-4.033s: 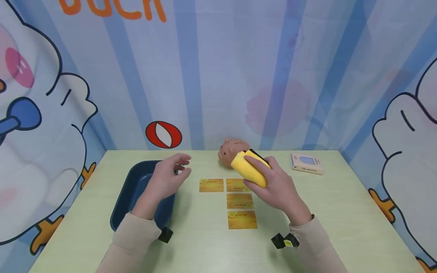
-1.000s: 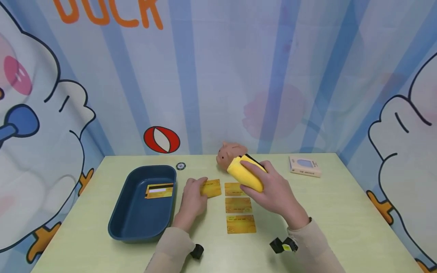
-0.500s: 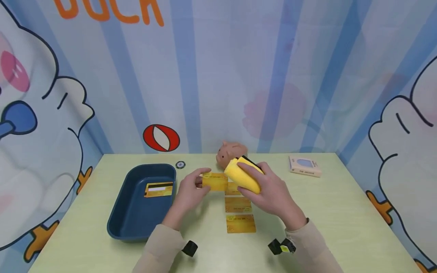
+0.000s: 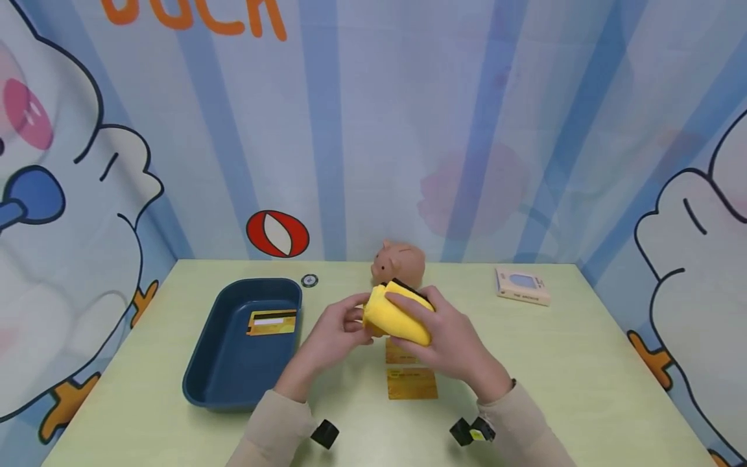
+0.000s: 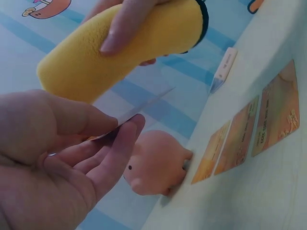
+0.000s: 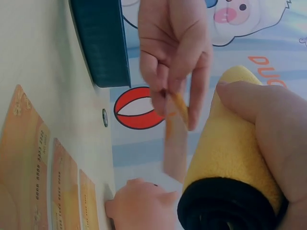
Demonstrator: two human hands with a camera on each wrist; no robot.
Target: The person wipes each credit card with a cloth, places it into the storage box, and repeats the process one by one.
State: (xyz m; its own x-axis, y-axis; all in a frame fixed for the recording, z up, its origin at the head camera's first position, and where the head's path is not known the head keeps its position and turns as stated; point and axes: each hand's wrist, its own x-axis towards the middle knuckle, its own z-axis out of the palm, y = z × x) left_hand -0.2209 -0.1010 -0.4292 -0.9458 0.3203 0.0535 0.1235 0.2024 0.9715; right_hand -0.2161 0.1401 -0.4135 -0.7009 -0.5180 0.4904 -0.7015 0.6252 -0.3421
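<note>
My left hand (image 4: 331, 334) pinches a gold bank card (image 6: 175, 148) between thumb and fingers, edge-on in the left wrist view. My right hand (image 4: 458, 340) grips a rolled yellow cloth (image 4: 397, 314) with a dark edge. The cloth is held right at the card and hides most of it in the head view. On the table below, three gold cards lie in a column: the near card (image 4: 412, 384), the middle card (image 4: 399, 352), partly covered, and the far card (image 5: 211, 151), hidden in the head view.
To the left stands a blue tray (image 4: 198, 363) with one card (image 4: 272, 322) inside, stripe side up. A round chip (image 4: 309, 280) lies beside its far corner. Behind the hands sits a pink piggy bank (image 4: 403, 259); a small box (image 4: 522, 287) is at the back right.
The left hand has come from over the tray, picked up the fourth card from the table and raised it to the cloth. The right hand has shifted left with the cloth.
</note>
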